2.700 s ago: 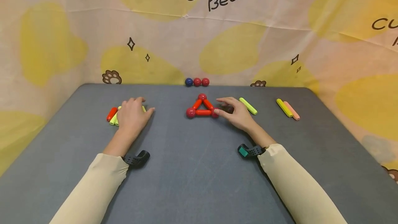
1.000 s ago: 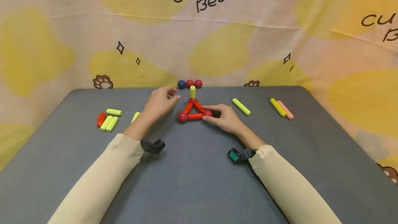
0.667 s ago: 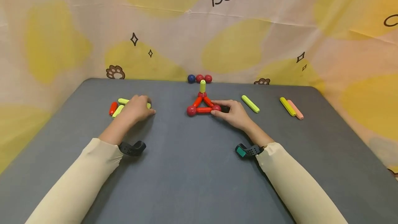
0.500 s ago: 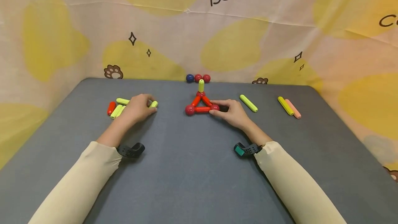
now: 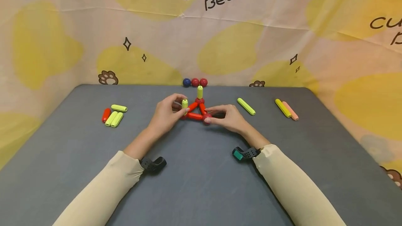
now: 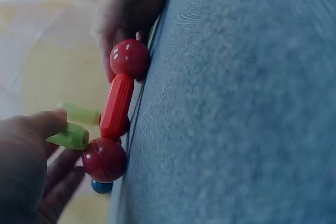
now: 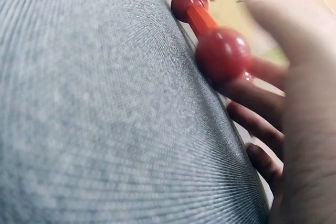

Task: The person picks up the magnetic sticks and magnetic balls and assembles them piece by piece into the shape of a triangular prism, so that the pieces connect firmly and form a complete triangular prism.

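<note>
Green rod [image 5: 185, 103] pinched upright by left fingers [image 5: 178, 96] at red ball [image 6: 104, 160]

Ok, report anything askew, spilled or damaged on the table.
Nothing stands out. The red triangle looks whole, the rod on its far ball stands upright, and the left hand pinches a second rod at the left ball while the right hand grips the right ball. Loose rods lie at both sides; three balls line up behind.

With our left hand [image 5: 168, 113] we pinch a yellow-green rod [image 5: 185, 104] upright at the red triangle [image 5: 194, 116], left corner — our right hand [image 5: 229, 118] holds the right ball [image 5: 207, 118]; a second rod [image 5: 200, 92] tops the far ball [image 5: 199, 101].
</note>
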`<state>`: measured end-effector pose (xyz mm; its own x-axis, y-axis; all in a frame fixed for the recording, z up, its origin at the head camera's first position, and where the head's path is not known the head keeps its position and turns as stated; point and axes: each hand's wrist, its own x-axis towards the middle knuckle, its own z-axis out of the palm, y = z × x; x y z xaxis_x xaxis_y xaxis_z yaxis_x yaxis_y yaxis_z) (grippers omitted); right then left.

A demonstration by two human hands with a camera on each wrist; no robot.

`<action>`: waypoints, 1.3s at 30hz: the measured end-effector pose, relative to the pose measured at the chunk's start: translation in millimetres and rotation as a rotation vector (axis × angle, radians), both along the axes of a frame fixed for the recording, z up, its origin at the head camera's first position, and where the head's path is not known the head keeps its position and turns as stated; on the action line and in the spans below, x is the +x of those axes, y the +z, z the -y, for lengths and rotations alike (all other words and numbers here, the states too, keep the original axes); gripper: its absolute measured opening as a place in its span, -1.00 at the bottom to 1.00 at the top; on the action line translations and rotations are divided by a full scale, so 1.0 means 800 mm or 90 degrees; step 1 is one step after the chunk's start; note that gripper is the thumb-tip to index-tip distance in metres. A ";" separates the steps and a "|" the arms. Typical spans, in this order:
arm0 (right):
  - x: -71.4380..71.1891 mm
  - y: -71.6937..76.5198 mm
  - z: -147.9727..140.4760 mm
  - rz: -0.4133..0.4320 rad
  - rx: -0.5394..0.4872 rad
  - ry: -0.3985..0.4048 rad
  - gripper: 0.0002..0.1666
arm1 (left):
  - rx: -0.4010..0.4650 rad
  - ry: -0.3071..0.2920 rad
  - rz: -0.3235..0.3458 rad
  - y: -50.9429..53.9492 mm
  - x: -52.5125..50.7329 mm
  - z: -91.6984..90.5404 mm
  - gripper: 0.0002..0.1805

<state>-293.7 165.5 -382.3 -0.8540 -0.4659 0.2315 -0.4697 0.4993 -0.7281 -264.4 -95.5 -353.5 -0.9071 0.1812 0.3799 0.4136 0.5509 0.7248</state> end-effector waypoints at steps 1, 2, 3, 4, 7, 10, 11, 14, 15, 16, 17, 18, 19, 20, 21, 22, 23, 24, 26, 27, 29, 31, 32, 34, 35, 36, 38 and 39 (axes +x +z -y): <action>0.001 0.000 0.001 0.004 -0.005 0.010 -0.55 | 0.007 0.000 -0.011 -0.002 0.000 0.001 -0.61; 0.002 0.000 0.001 0.010 -0.010 0.019 -0.58 | 0.015 0.002 -0.021 -0.005 0.000 0.002 -0.62; 0.002 0.000 0.001 0.016 -0.013 0.026 -0.59 | 0.023 0.003 -0.031 -0.007 -0.001 0.003 -0.63; 0.002 0.000 0.001 0.020 -0.017 0.032 -0.60 | 0.032 0.002 -0.040 -0.009 -0.001 0.004 -0.64; 0.002 0.000 0.001 0.027 -0.022 0.039 -0.61 | 0.049 0.010 -0.044 -0.014 -0.005 0.006 -0.63; 0.000 0.000 0.002 0.020 -0.042 0.019 -0.66 | 0.026 0.024 -0.013 -0.019 -0.006 0.006 -0.60; 0.000 0.000 0.001 0.012 -0.048 0.002 -0.66 | 0.015 0.030 0.003 -0.020 -0.007 0.006 -0.60; -0.003 -0.001 0.001 -0.001 -0.056 -0.058 -0.55 | -0.013 0.041 0.040 -0.025 -0.007 0.007 -0.59; -0.004 -0.001 0.002 -0.003 -0.049 -0.071 -0.47 | -0.013 0.040 0.049 -0.026 -0.007 0.008 -0.59; -0.004 -0.001 0.002 -0.002 -0.036 -0.080 -0.38 | -0.007 0.037 0.056 -0.026 -0.007 0.008 -0.59; -0.005 0.000 0.002 0.001 -0.021 -0.082 -0.28 | 0.002 0.029 0.063 -0.027 -0.007 0.009 -0.59; -0.005 0.000 0.002 0.009 -0.009 -0.078 -0.20 | 0.008 0.018 0.068 -0.027 -0.008 0.009 -0.59; -0.005 0.001 0.002 0.017 0.002 -0.070 -0.14 | 0.014 0.002 0.075 -0.028 -0.009 0.009 -0.59; -0.005 0.002 0.002 0.023 0.013 -0.062 -0.10 | 0.020 -0.015 0.081 -0.029 -0.009 0.009 -0.59; -0.005 0.002 0.002 0.027 0.019 -0.053 -0.09 | 0.026 -0.031 0.088 -0.029 -0.010 0.009 -0.59; -0.005 0.002 0.002 0.033 0.019 -0.045 -0.10 | 0.028 -0.044 0.093 -0.029 -0.011 0.009 -0.59; -0.005 0.002 0.002 0.039 0.014 -0.036 -0.12 | 0.031 -0.055 0.096 -0.030 -0.011 0.009 -0.59; -0.006 0.002 0.002 0.041 0.009 -0.025 -0.16 | 0.033 -0.062 0.096 -0.030 -0.012 0.009 -0.59; -0.006 0.001 0.001 0.038 0.008 -0.005 -0.24 | 0.034 -0.059 0.094 -0.031 -0.012 0.009 -0.60; -0.006 0.000 0.001 0.035 0.009 0.006 -0.28 | 0.034 -0.050 0.093 -0.031 -0.012 0.010 -0.61; -0.005 -0.001 0.000 0.022 0.017 0.021 -0.38 | 0.033 -0.030 0.090 -0.031 -0.012 0.011 -0.62; -0.005 -0.001 0.000 0.005 0.032 0.025 -0.43 | 0.023 -0.011 0.093 -0.031 -0.012 0.011 -0.63; -0.004 -0.002 0.000 -0.003 0.039 0.025 -0.44 | 0.017 -0.004 0.096 -0.031 -0.012 0.012 -0.63; -0.003 -0.002 0.000 -0.016 0.044 0.026 -0.44 | 0.004 0.005 0.104 -0.031 -0.012 0.012 -0.62; -0.003 -0.002 0.001 -0.017 0.043 0.028 -0.42 | -0.003 0.008 0.107 -0.031 -0.012 0.012 -0.61; -0.002 -0.002 0.003 -0.015 0.038 0.032 -0.42 | -0.010 0.010 0.110 -0.031 -0.012 0.012 -0.60; 0.000 -0.002 0.008 -0.008 0.032 0.037 -0.42 | -0.014 0.012 0.114 -0.031 -0.011 0.012 -0.59; 0.001 -0.003 0.011 -0.003 0.028 0.041 -0.43 | -0.013 0.013 0.115 -0.031 -0.011 0.012 -0.59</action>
<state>-292.5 156.3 -384.6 -0.8206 -0.5302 0.2132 -0.5053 0.4988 -0.7042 -273.6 -105.3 -378.0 -0.9639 0.1679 0.2065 0.2659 0.5732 0.7751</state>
